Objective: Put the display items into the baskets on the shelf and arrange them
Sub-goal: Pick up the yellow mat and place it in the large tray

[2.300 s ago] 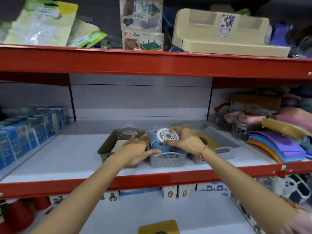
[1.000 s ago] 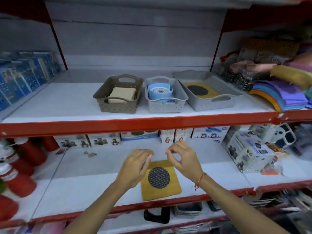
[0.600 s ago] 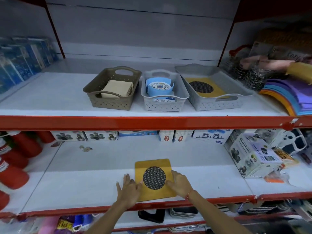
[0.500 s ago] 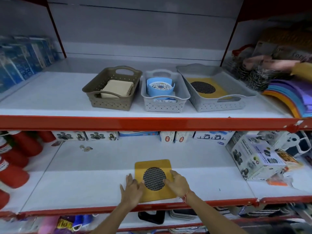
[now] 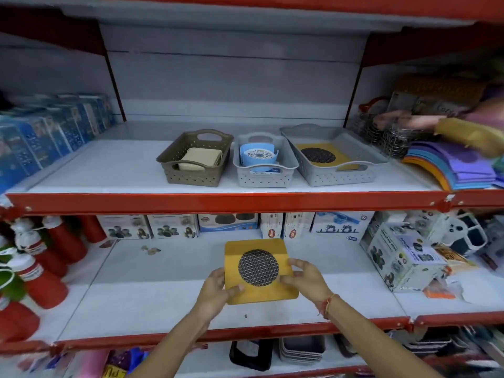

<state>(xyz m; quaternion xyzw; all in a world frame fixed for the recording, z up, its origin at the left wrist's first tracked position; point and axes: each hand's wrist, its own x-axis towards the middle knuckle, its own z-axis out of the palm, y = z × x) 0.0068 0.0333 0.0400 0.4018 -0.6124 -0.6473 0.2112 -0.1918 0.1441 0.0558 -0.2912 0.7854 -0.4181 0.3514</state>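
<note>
The yellow mat (image 5: 260, 271) has tilted up, now in both hands' grip.

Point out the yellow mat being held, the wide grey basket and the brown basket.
yellow mat (image 5: 259, 271), head view, black mesh centre.
wide grey basket (image 5: 341, 177), head view, front wall.
brown basket (image 5: 191, 177), head view, front wall.

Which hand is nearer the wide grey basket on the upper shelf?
Right. The right hand grips the yellow mat almost straight below the wide grey basket; the left hand holds the mat's opposite edge, farther left.
</note>
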